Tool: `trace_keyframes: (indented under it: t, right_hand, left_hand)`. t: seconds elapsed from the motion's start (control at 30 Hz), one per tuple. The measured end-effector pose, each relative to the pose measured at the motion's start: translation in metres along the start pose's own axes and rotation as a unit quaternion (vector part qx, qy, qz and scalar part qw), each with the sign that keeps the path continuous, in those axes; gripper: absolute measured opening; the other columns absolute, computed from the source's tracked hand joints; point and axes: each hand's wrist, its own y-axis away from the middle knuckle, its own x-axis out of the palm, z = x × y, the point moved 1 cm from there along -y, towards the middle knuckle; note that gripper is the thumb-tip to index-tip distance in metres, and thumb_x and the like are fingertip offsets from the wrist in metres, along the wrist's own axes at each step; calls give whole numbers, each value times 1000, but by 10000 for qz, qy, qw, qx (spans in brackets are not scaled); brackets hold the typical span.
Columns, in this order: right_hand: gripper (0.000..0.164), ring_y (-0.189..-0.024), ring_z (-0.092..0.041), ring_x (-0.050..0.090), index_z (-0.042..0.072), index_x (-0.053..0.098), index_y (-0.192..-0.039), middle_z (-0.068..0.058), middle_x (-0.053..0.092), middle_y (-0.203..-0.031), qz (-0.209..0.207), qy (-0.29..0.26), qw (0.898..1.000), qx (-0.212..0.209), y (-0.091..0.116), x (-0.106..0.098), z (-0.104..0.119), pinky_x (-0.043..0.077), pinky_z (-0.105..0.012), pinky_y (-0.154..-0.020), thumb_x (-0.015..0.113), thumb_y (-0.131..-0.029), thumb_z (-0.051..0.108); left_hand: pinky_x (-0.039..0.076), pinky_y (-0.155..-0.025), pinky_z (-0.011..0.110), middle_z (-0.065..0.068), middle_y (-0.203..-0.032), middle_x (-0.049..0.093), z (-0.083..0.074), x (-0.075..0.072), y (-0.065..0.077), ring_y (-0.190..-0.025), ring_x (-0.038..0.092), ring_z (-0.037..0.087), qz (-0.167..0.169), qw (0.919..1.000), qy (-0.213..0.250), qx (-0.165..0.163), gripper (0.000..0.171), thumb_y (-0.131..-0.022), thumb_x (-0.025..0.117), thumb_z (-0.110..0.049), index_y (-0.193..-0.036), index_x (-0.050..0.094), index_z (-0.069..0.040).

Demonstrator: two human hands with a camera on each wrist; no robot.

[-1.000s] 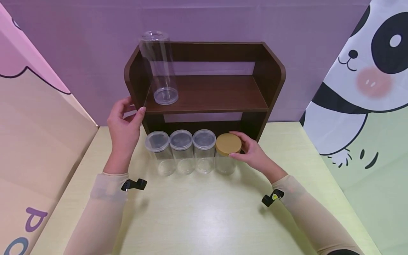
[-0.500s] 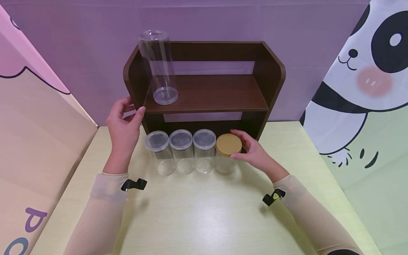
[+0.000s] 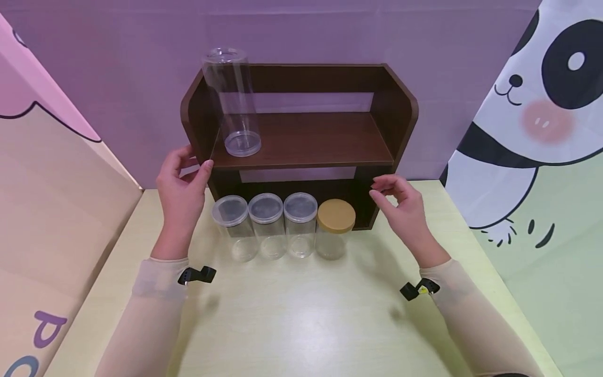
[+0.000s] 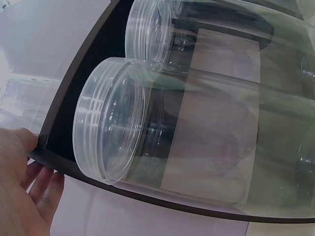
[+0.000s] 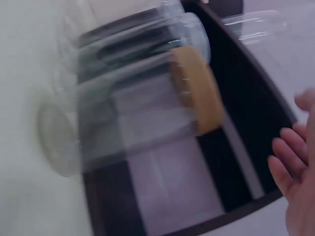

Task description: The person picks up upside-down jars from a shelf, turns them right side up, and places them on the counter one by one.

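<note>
My left hand [image 3: 181, 196] grips the left side panel of a dark brown two-tier shelf [image 3: 320, 139], thumb in front and fingers behind. In the left wrist view, that hand [image 4: 24, 182] has the panel edge between thumb and fingers. My right hand [image 3: 402, 207] holds nothing; its fingers are loosely bent beside the shelf's right panel. Whether they touch it I cannot tell. In front of the shelf stands a clear jar with a gold lid [image 3: 336, 215], at the right end of a row. Beside it are three clear-lidded jars [image 3: 266, 209].
A tall clear cylinder [image 3: 233, 99] stands upright on the upper tier at the left. The pale table [image 3: 292, 314] stretches in front of the jars. A purple backdrop [image 3: 301, 31] hangs behind, with printed panels at both sides.
My right hand has let go of the gold-lidded jar and moved right and slightly up, towards the shelf's right panel. The left hand keeps its grip. The jars stand where they were.
</note>
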Motion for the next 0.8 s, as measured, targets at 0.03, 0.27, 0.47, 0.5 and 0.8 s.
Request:
trace_keyframes:
  t: [0.03,0.27,0.47,0.5,0.8]
  right_hand:
    - [23,-100,-14,68,-10,69,-123,-13,74,-113,-268,129,9996,-29,-3,-4,3,56,-22,-92,75,-101,-5]
    - [28,-105,-13,66,-8,67,-124,4,69,-111,-1657,590,9843,117,-26,-23,17,56,-22,-92,76,-105,10]
    - [35,-113,-15,68,-6,65,-131,-12,69,-124,-1770,410,9829,310,-41,-25,19,57,-25,-98,79,-103,11]
    - [36,-113,-15,68,-5,66,-132,-12,70,-125,-1759,365,9832,322,-43,-25,19,57,-26,-99,79,-103,10]
    - [39,-113,-13,69,11,74,-141,-4,75,-128,-1562,559,9857,298,-52,-19,19,61,-26,-99,81,-103,14]
  left_hand:
    - [61,-97,23,3,-125,72,0,0,0,-113,69,15,3,10000,3,6,36,-102,82,-17,-137,75,-11]
    - [61,-100,27,4,-127,71,-1,0,1,-114,68,14,-10,9999,-129,-31,37,-102,82,-18,-138,74,-11]
    - [62,-99,28,4,-128,71,0,0,2,-114,68,14,29,9999,-94,-34,38,-102,82,-18,-139,74,-11]
    - [62,-99,27,4,-128,71,0,1,2,-114,68,14,33,10000,-81,-23,38,-102,82,-18,-139,74,-11]
    - [62,-100,27,4,-128,70,-1,0,2,-114,68,14,20,10000,-91,4,37,-103,82,-18,-138,74,-11]
